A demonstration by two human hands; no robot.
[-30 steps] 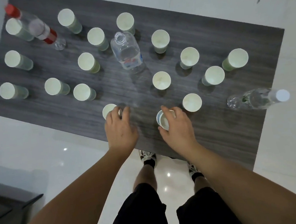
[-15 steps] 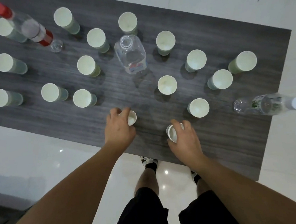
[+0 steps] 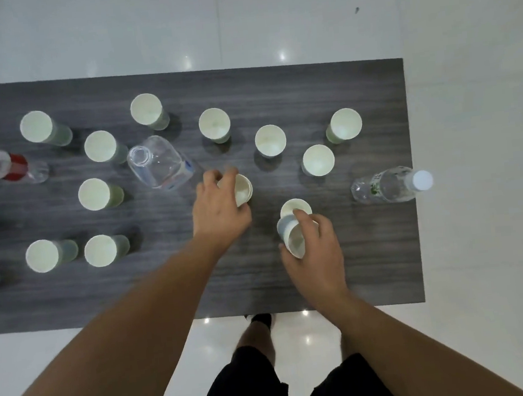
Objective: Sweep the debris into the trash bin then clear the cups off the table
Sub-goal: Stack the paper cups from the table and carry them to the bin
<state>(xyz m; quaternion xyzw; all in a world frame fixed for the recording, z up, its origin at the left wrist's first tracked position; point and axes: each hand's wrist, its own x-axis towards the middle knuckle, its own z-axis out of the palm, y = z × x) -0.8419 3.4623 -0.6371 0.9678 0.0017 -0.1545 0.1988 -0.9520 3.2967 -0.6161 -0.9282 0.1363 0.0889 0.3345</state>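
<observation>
Both hands have moved forward with their cups: left hand [image 3: 220, 209] grips a nested stack [image 3: 242, 189] beside the bottle [image 3: 161, 162], right hand [image 3: 314, 250] grips another [image 3: 292, 238] over a standing cup [image 3: 294, 208]; a careless stack could topple either

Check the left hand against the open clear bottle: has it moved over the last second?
Yes. The left hand, gripping a paper cup, has gone away from the table's near edge, now beside the open clear bottle; earlier it was well short of it.
</observation>
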